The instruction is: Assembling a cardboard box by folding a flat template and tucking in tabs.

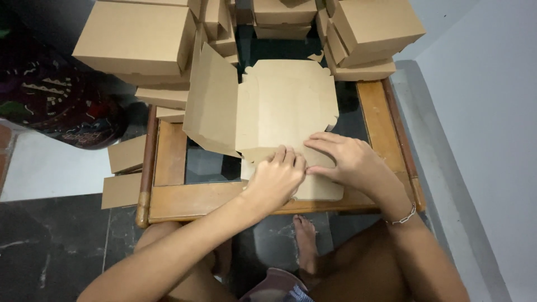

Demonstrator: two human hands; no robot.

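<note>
- The left hand [275,178] rests knuckles up on the near edge of a flat, unfolded brown cardboard box blank [288,103], its fingers curled together and pressing on a fold there; whether they pinch the flap underneath cannot be told.
- The right hand [344,159] lies just beside it, touching it, fingers stretched out flat and close together, palm pressing the same near edge down.
- The blank lies on a low wooden-framed table with a dark glass top [170,193], near its middle; its left panel stands tilted upward, while the rest lies flat.
- A thin silver chain bracelet [404,216] circles the right wrist.
- Stacks of closed brown cardboard boxes [137,36] crowd the far side of the table, to the left and right of the blank.
- Two flat brown cardboard pieces [126,154] stick out past the table's left edge.
- A dark patterned cloth bundle [61,106] sits on the floor to the left.
- The person's bare foot [305,235] shows on the dark floor below the table's near edge.
</note>
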